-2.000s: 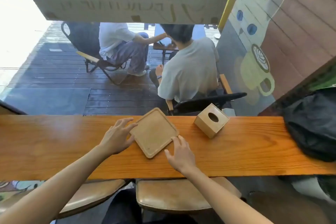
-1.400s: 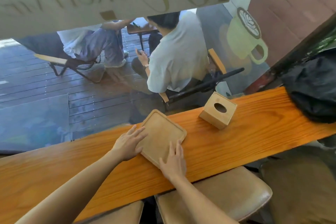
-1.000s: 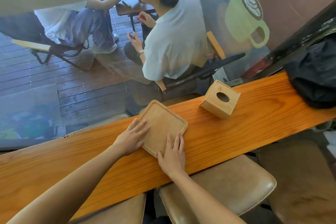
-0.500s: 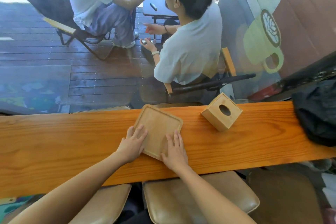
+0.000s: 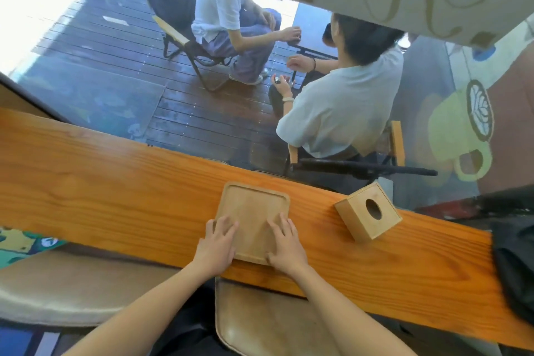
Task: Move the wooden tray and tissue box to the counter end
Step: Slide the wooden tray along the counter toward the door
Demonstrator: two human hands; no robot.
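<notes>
A square wooden tray (image 5: 254, 208) with a raised rim lies flat on the long orange wooden counter (image 5: 115, 188). My left hand (image 5: 216, 246) rests on the tray's near left corner, fingers spread on its surface. My right hand (image 5: 284, 247) presses on the near right corner, thumb at the near edge. To the right stands a wooden cube tissue box (image 5: 368, 215) with a round hole in its top, a short gap from the tray; neither hand touches it.
A dark bag (image 5: 514, 263) lies on the counter's right end. Two padded stools (image 5: 274, 324) stand below the near edge. Beyond the window glass, two people (image 5: 344, 107) sit on chairs on a dark deck. The counter stretches bare to the left.
Both hands slid from the tray's side edges onto its near corners. The tray turned from diagonal to nearly square with the counter. The tissue box stayed put; my view kept swinging.
</notes>
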